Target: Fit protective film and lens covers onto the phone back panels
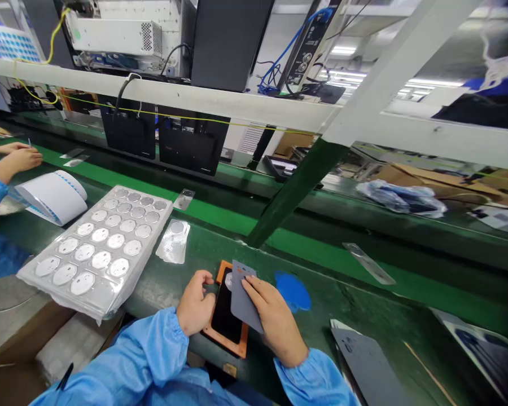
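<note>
My right hand (275,318) grips a thin grey panel (242,299), shaped like a phone back cover with small holes near its top. The panel is tilted over an orange frame (222,340) that has a black inner bed (224,316). A round whitish piece (228,281) shows at the bed's upper end, partly covered by the panel. Beside the frame's left edge is my left hand (197,304), its fingers curled but apart, with nothing visible between them. A blue round patch (293,291) lies on the bench just beyond my right hand.
At left stands a clear plastic tray (122,239) of round silvery pieces. Clear film sheets (173,242) lie beside it. More grey panels (366,361) are stacked at right. A green post (296,192) rises behind the frame. Another person's hands (19,158) are at far left.
</note>
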The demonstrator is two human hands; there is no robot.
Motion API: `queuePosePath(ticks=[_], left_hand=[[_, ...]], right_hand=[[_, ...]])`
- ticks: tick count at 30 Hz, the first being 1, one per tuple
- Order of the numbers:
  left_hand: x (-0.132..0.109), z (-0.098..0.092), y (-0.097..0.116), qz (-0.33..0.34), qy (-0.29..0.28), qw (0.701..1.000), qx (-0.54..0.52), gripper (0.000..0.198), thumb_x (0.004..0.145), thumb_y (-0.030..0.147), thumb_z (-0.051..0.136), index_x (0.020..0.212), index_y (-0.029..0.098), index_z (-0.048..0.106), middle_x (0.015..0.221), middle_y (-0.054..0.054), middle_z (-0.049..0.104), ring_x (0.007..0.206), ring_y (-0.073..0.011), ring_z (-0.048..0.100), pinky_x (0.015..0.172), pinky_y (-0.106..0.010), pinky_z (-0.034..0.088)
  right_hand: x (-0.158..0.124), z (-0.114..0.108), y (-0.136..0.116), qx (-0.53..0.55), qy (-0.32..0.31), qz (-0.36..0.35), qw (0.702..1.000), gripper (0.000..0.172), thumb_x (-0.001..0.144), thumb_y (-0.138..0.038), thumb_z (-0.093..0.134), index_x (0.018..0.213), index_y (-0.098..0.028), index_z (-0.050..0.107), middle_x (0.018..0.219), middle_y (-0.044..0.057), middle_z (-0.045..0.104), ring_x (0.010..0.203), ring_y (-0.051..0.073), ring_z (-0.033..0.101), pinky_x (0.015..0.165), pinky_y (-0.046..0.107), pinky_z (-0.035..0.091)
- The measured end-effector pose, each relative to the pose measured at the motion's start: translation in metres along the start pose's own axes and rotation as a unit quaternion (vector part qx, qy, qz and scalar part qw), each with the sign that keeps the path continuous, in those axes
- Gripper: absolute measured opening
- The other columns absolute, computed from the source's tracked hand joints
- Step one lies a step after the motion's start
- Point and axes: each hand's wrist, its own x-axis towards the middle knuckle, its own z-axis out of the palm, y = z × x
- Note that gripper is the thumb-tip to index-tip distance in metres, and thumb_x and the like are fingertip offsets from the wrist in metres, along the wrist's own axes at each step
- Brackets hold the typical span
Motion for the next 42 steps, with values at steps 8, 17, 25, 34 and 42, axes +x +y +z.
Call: queuePosePath(ticks=[8,17,25,34,42], left_hand=[[0.003,-0.002,-0.025,0.063,-0.012,0.993,0.103,0.030,0.077,0.008,0.053,0.103,0.022,0.056,0.107,-0.004,0.061,0.100,-0.0201,0.058,0.090,-0.035,0.047],[0.008,-0.002,-0.021,0.084,-0.007,0.990,0.112,0.030,0.078,0.007,0.053,0.102,0.022,0.057,0.105,-0.003,0.061,0.098,-0.0194,0.058,0.089,-0.036,0.048],[0.014,0.002,-0.014,0.145,-0.005,0.980,0.138,0.031,0.077,0.006,0.052,0.103,0.022,0.058,0.105,-0.005,0.061,0.102,-0.0212,0.056,0.094,-0.039,0.047],[0.016,0.013,-0.010,0.227,-0.109,0.914,0.317,0.031,0.079,0.012,0.058,0.105,0.024,0.066,0.116,-0.004,0.067,0.115,-0.0298,0.046,0.097,-0.052,0.037],[0.003,0.020,-0.017,0.213,-0.067,0.899,0.376,0.011,0.081,0.017,0.059,0.089,0.021,0.066,0.105,-0.006,0.068,0.106,-0.0281,0.047,0.086,-0.049,0.036]], right_hand=[[0.000,0.024,-0.004,-0.038,-0.092,-0.019,0.995,0.047,0.087,-0.015,0.049,0.134,-0.016,0.058,0.136,0.014,0.060,0.125,0.028,0.054,0.105,0.050,0.043],[0.003,0.017,-0.012,-0.019,-0.117,-0.010,0.993,0.051,0.083,-0.014,0.052,0.133,-0.016,0.059,0.136,0.014,0.060,0.126,0.027,0.054,0.106,0.048,0.040],[0.013,0.014,-0.012,0.002,-0.174,0.027,0.984,0.052,0.082,-0.014,0.052,0.134,-0.017,0.059,0.139,0.014,0.057,0.129,0.027,0.051,0.108,0.047,0.037],[0.015,-0.005,-0.005,0.034,-0.241,0.021,0.970,0.065,0.073,-0.007,0.048,0.136,-0.022,0.057,0.146,0.008,0.052,0.136,0.023,0.046,0.114,0.045,0.030],[0.111,0.053,0.006,0.007,-0.168,0.113,0.979,0.046,0.099,-0.040,0.033,0.135,-0.023,0.057,0.144,0.009,0.054,0.137,0.027,0.043,0.113,0.049,0.028]])
